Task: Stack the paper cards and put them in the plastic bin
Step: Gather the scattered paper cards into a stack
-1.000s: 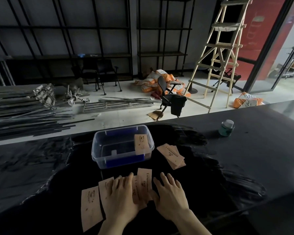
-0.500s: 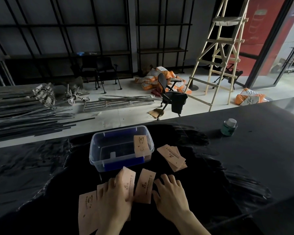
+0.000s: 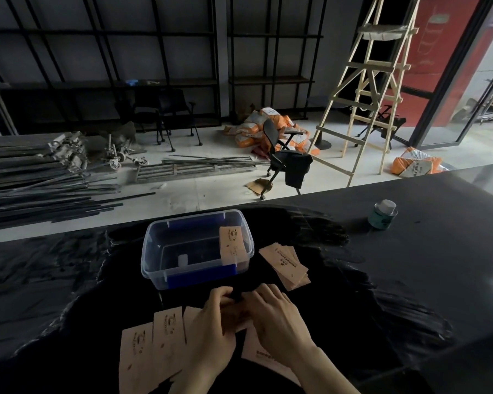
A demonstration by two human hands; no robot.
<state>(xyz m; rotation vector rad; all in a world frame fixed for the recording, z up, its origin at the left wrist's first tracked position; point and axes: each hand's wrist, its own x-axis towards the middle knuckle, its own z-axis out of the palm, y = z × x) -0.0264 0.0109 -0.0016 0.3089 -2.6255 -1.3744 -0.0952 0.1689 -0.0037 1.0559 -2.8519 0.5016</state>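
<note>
A clear plastic bin (image 3: 154, 251) with blue clips stands on the black table, and one tan paper card (image 3: 231, 244) leans against its right inner wall. A small fanned pile of cards (image 3: 285, 264) lies right of the bin. Near the front edge, my left hand (image 3: 211, 334) and my right hand (image 3: 276, 317) meet with fingers curled around a few cards held between them; those cards are mostly hidden. More loose cards (image 3: 151, 342) lie flat to the left of my hands, and one (image 3: 261, 355) shows under my right wrist.
A small green bottle (image 3: 382, 216) with a white cap stands at the table's back right. Beyond the table's far edge are a floor with metal bars, an office chair (image 3: 285, 157), orange sacks and a wooden ladder (image 3: 365, 89).
Both hands lay flat on the spread cards; the left then lifted a card, and now the two hands have come together, gathering cards between them.
</note>
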